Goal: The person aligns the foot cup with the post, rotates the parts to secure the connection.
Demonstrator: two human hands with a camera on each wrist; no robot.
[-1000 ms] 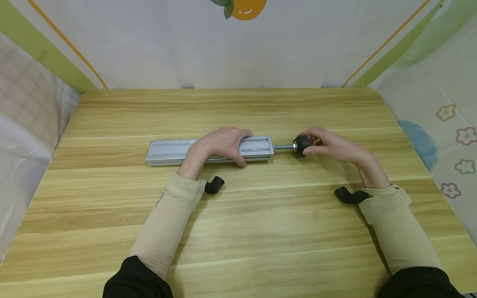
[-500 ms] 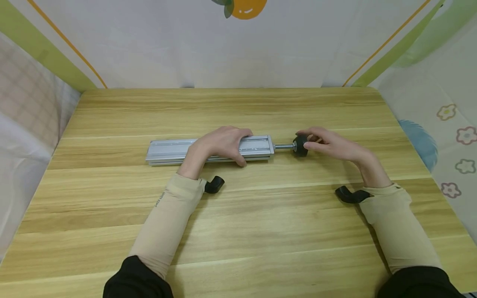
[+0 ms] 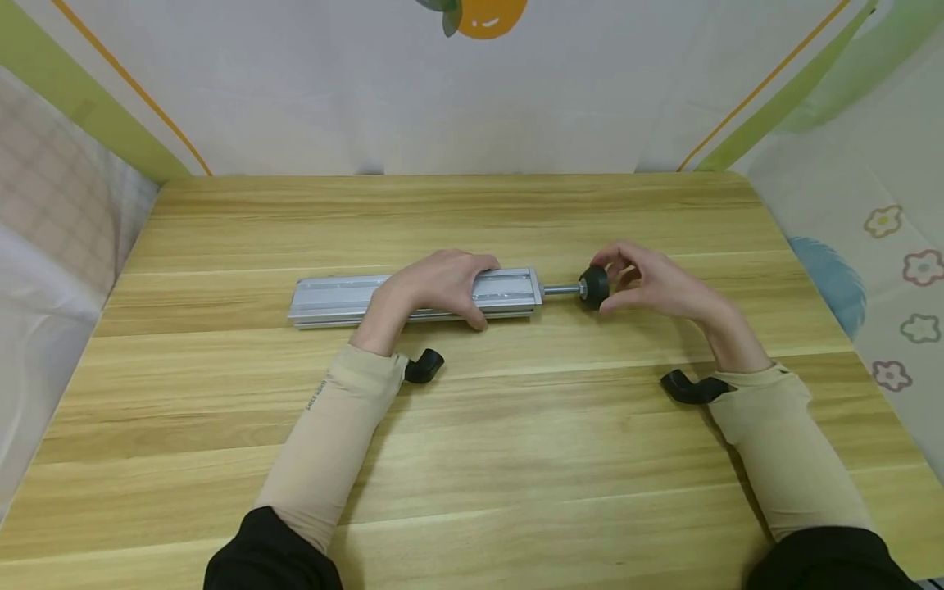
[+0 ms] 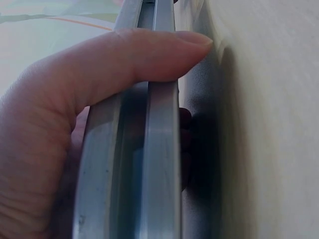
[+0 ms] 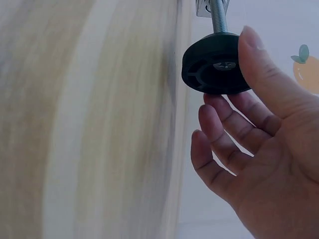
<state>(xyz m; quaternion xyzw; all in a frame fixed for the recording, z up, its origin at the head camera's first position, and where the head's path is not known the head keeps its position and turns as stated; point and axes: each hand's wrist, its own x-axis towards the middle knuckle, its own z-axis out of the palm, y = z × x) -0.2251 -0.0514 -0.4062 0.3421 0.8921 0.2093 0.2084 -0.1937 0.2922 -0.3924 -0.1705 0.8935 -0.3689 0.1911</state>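
Note:
A silver aluminium profile [image 3: 332, 297] lies lengthwise across the table in the head view. My left hand [image 3: 435, 283] grips it from above near its right part, with the thumb over the near side; the left wrist view shows that thumb across the grooved face [image 4: 162, 164]. Out of the profile's right end sticks a threaded rod [image 3: 562, 290], which carries a black levelling foot [image 3: 594, 288]. My right hand [image 3: 660, 283] pinches the foot's rim between thumb and fingertips. In the right wrist view, the foot's ribbed underside [image 5: 212, 59] with a screw head faces the palm; the lower fingers are loosely bent.
The wood-grain table [image 3: 516, 459] extends around both arms. A printed white curtain [image 3: 295, 90] stands behind its far edge, with more cloth at the sides. Black curved pieces [image 3: 424, 366] protrude from both sleeve cuffs.
Around the foot the right fingers and thumb have shifted: the thumb rose on the rim half a second ago and now sits lower, the fingers higher. The left hand and profile stay still.

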